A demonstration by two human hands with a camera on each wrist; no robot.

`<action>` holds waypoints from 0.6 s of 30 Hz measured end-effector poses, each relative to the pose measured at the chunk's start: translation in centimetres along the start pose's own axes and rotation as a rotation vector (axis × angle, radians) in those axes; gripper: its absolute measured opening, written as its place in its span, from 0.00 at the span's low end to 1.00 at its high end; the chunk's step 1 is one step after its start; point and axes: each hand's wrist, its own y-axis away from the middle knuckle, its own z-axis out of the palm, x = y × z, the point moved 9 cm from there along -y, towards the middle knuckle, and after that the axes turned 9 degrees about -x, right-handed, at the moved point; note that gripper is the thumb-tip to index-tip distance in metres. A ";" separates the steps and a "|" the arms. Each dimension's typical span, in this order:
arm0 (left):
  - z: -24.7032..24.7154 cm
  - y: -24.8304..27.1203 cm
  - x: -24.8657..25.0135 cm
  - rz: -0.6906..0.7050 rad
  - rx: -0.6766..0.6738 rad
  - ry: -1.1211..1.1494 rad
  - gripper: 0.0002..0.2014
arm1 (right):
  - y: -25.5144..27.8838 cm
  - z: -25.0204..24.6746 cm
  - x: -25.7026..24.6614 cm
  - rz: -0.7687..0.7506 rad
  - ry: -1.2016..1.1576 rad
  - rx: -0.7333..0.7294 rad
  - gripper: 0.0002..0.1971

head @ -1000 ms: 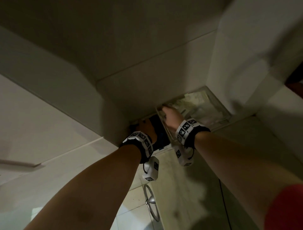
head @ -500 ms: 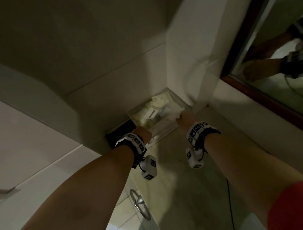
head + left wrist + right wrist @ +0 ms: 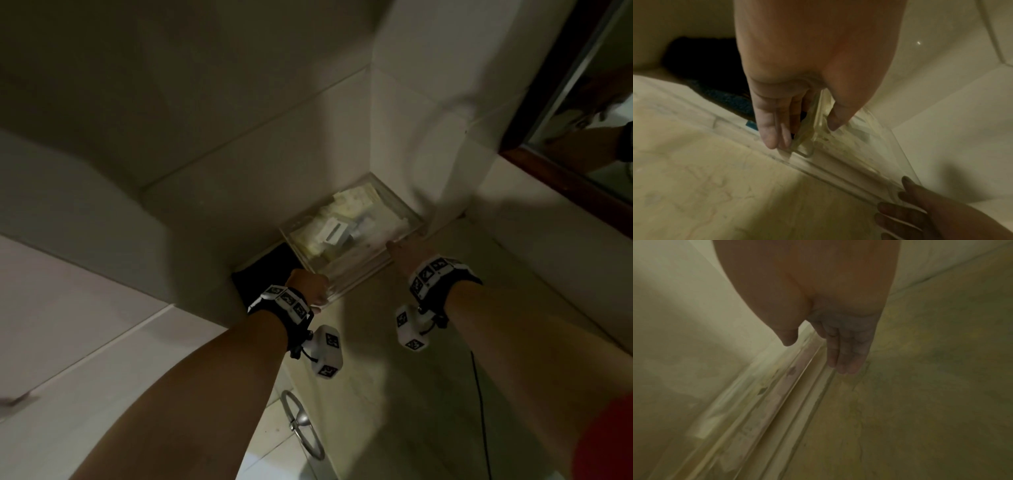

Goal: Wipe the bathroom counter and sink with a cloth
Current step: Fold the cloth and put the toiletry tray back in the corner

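A clear plastic box (image 3: 356,272) full of pale packets stands in the wall corner at the back of the beige marble counter (image 3: 394,394). My left hand (image 3: 308,286) pinches the box's left end wall (image 3: 813,134), with the fingers (image 3: 766,129) outside and the thumb inside. My right hand (image 3: 406,248) lies with straight fingers (image 3: 844,360) along the right end of the box's front edge (image 3: 777,394), thumb raised. A dark cloth (image 3: 263,274) lies against the wall just left of the box (image 3: 715,78). No sink is in view.
Tiled walls close the corner behind and to the right of the box. A mirror in a dark wooden frame (image 3: 565,178) hangs at the right. A metal towel ring (image 3: 303,425) sits below the counter's left edge. A black cable (image 3: 479,394) runs across the counter near my right arm.
My left hand has left the dark cloth and taken the box's left end. My right hand has slid from the box's left corner to its right end.
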 end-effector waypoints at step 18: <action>-0.3 -0.8 0.0 0.022 -0.028 0.317 0.27 | -0.3 -0.1 -1.5 -0.110 -0.068 0.100 0.20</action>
